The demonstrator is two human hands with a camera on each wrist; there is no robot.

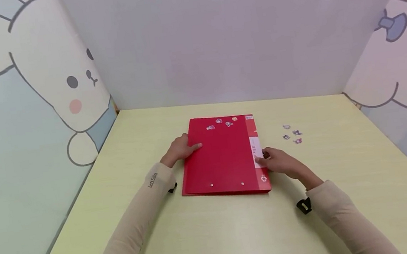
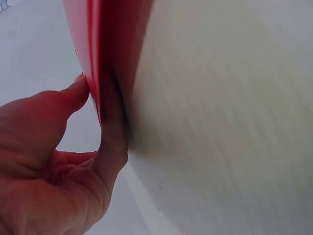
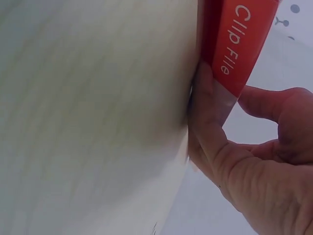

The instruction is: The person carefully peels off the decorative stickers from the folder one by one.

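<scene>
- Your left hand point(image 1: 180, 148) pinches the left edge of the red folder point(image 1: 219, 155), which lies on the table between your hands; your right hand point(image 1: 279, 161) pinches its spine point(image 3: 249, 34).
- Only your left wrist view shows fingers point(image 2: 111, 147) tucked beneath the edge; only your right one shows "Clip File" lettering.
- Only your head view shows four stickers point(image 1: 219, 121) on the cover, four loose stickers point(image 1: 297, 132) to the right.
- You have a pale yellow table point(image 1: 347, 159), a plain back wall point(image 1: 207, 36) and a cartoon rabbit point(image 1: 50, 78) on the left wall.
</scene>
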